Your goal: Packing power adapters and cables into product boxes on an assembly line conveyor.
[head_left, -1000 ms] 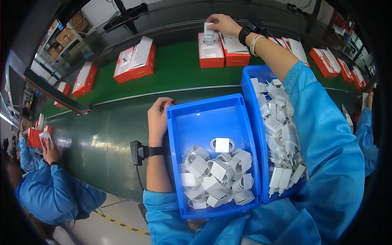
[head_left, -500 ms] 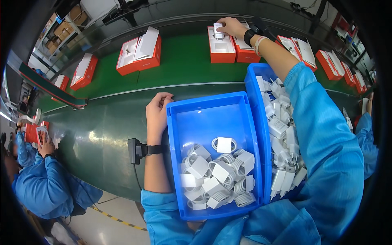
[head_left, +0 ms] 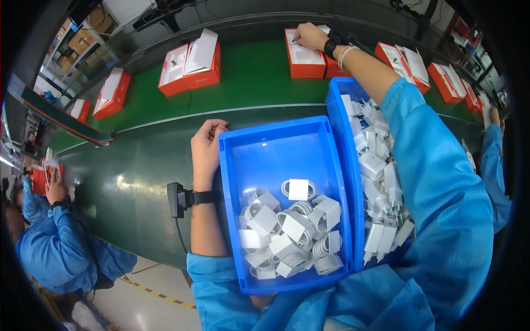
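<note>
My right hand reaches to the far side, its fingers pinched at the inner tray of an open red box. They mostly cover the white charger plug there; only small dark prongs seem to show by the fingertips. My left hand is loosely closed at the far left corner of a blue bin, with nothing visible in it. Coiled white cables with white paper wraps fill the bin's near half. Another blue bin, under my right forearm, holds many white charger plugs.
More open red boxes stand along the green belt, on both sides. A co-worker at the left handles a red box. Another co-worker's sleeve shows at the right. A dark strap device with a cable is on my left wrist.
My right hand has lowered the white charger plug into the red box, and the fingers now cover it. The boxes sit slightly farther right in view; the bins and left hand slightly farther left.
</note>
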`<act>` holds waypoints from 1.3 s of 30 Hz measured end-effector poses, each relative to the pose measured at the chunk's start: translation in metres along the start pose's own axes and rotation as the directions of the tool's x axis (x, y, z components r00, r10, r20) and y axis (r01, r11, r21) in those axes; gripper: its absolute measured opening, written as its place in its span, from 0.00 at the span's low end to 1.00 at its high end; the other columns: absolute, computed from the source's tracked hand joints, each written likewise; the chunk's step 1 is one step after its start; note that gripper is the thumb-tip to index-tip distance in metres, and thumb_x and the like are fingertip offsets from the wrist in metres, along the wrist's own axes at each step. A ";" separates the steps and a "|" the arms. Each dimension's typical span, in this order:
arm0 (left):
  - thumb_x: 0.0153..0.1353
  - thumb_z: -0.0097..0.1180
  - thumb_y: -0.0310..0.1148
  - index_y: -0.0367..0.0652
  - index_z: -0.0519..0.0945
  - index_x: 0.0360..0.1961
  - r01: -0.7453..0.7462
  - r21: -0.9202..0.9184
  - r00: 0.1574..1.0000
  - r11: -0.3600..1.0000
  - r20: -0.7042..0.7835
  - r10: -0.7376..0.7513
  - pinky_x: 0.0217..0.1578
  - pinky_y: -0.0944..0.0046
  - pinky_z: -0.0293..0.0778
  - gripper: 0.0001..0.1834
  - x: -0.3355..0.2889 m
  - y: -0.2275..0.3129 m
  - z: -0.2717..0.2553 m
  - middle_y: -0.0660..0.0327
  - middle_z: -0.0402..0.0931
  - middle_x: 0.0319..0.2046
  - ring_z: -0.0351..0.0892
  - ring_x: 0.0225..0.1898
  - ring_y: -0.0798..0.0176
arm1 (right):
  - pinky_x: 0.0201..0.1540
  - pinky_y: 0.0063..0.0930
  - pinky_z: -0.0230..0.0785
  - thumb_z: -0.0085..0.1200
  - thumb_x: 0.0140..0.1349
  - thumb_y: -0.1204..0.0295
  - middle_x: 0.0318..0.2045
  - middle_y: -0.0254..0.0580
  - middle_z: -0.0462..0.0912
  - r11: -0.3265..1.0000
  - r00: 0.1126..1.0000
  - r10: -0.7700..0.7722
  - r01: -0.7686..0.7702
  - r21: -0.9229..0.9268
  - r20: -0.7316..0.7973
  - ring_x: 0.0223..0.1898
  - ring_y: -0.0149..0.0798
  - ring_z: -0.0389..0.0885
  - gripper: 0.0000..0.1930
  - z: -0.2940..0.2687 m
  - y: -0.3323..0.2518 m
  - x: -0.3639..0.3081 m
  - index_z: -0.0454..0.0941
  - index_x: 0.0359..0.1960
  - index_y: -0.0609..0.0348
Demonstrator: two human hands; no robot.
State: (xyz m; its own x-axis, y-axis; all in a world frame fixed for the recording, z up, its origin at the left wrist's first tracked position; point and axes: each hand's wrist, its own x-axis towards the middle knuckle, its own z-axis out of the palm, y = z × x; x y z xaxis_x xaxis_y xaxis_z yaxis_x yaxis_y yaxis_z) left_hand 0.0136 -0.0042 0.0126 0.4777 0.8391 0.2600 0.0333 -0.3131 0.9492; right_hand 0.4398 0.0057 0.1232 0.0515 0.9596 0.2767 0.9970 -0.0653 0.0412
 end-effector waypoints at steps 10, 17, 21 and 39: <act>0.67 0.54 0.30 0.34 0.82 0.40 0.032 -0.021 0.999 0.999 0.004 -0.032 0.29 0.74 0.71 0.09 -0.001 -0.011 -0.011 0.64 0.80 0.27 0.74 0.26 0.76 | 0.46 0.36 0.75 0.57 0.61 0.72 0.43 0.46 0.83 0.571 0.511 -0.806 0.536 0.622 0.299 0.43 0.44 0.82 0.13 -0.097 -0.208 -0.098 0.81 0.47 0.58; 0.68 0.54 0.31 0.35 0.82 0.40 0.042 0.007 0.999 0.999 0.008 -0.042 0.30 0.74 0.71 0.10 -0.004 -0.005 -0.009 0.65 0.80 0.27 0.74 0.27 0.76 | 0.38 0.42 0.76 0.56 0.58 0.70 0.39 0.45 0.75 0.426 0.263 -0.900 0.699 0.574 0.347 0.44 0.48 0.78 0.11 -0.074 -0.239 -0.172 0.72 0.37 0.63; 0.68 0.54 0.32 0.35 0.81 0.40 0.050 -0.011 0.999 0.999 0.009 -0.050 0.30 0.74 0.71 0.10 -0.005 -0.008 -0.008 0.65 0.79 0.27 0.74 0.27 0.76 | 0.38 0.40 0.77 0.56 0.58 0.69 0.38 0.44 0.75 0.409 0.330 -0.913 0.735 0.542 0.241 0.44 0.47 0.78 0.11 -0.073 -0.230 -0.183 0.71 0.36 0.63; 0.68 0.54 0.31 0.35 0.81 0.40 0.059 -0.005 0.998 0.998 0.009 -0.059 0.30 0.73 0.71 0.10 -0.004 -0.008 -0.009 0.64 0.79 0.27 0.74 0.27 0.75 | 0.40 0.34 0.74 0.64 0.47 0.65 0.33 0.48 0.83 0.952 0.990 -0.120 0.096 0.291 0.068 0.34 0.45 0.83 0.18 -0.088 -0.010 -0.089 0.79 0.36 0.64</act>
State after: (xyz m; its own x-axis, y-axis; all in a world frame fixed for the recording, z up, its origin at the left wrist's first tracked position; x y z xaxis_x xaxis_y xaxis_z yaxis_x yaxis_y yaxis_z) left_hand 0.0030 -0.0009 0.0054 0.4825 0.8523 0.2018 0.0575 -0.2607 0.9637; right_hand 0.4197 -0.1035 0.1821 -0.0653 0.9768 0.2041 0.9708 0.1095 -0.2136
